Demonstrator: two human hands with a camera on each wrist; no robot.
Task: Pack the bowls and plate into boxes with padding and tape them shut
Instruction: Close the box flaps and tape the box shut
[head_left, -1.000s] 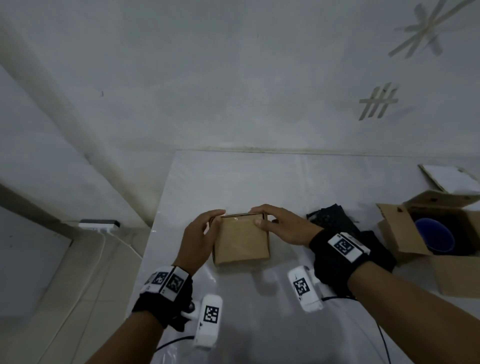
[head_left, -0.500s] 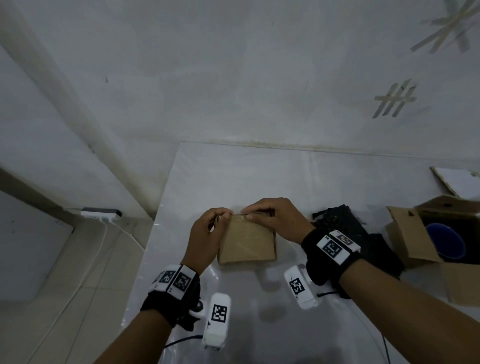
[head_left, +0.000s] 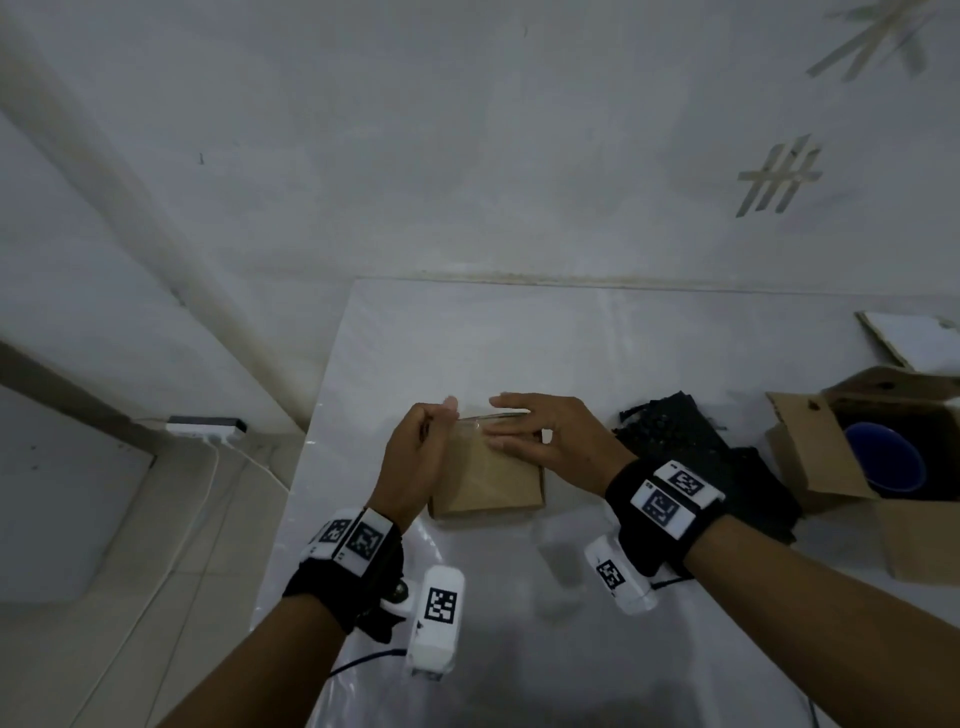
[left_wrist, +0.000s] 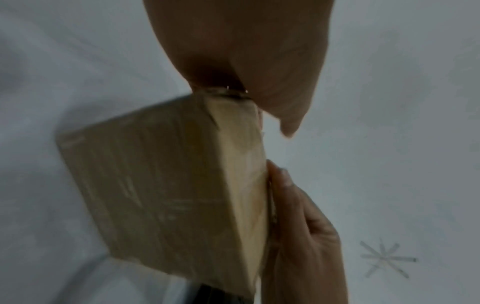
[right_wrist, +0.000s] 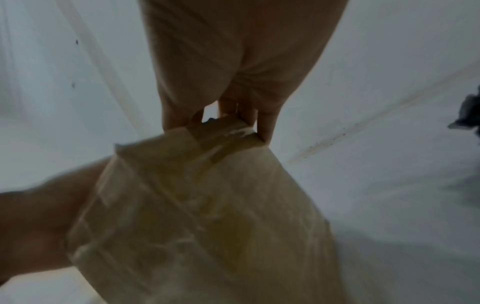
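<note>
Two hands are busy on one small brown box (head_left: 485, 475) that sits on the white table (head_left: 519, 338), right between them. The left hand (head_left: 415, 457) curls at the box's left top corner, and its fingers seem to pinch something thin and shiny there, most likely the end of clear tape (head_left: 496, 415), though the wrist views are too blurry to be sure. The right hand (head_left: 550, 436) lies flat with straight fingers on the far top edge, pressing down. From here the tape could wrinkle or stick to itself if the left hand pulls it crooked. It could also stick to the fingers and peel back up when they lift. If the right hand pushes too hard on the edge, the box may slide away across the smooth table, or the lid may dent. Just beyond the right wrist lies a heap of black padding (head_left: 691, 447). Farther out on that side stands an open box (head_left: 852, 457) with a blue bowl (head_left: 883, 465) inside, not yet closed. A swinging right elbow could bump it, since it sits near that arm.
</note>
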